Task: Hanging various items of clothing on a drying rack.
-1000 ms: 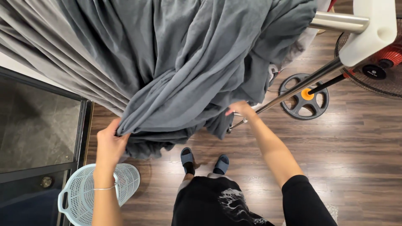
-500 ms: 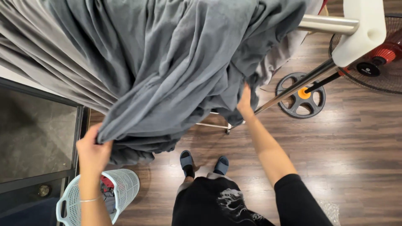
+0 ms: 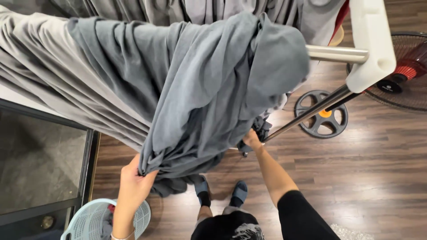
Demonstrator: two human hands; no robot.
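Gripping a bunched lower edge of the dark grey sheet (image 3: 200, 89), left hand (image 3: 133, 178) closed tight on the fabric at near left; reaching under the far side of the same sheet, right hand (image 3: 251, 140) seemingly pinching cloth near its hem, fingers partly hidden, grip not fully clear; draped high over a metal rail (image 3: 338, 54) of the drying rack (image 3: 371, 44), sheet hanging in deep folds toward the wooden floor (image 3: 378, 169); hanging further left, a lighter grey cloth (image 3: 53, 89); standing at near left, just below the left forearm, a pale blue laundry basket (image 3: 93, 220); lying right of the rack, a round weight plate (image 3: 322, 114); standing at far right, a fan (image 3: 402, 73).
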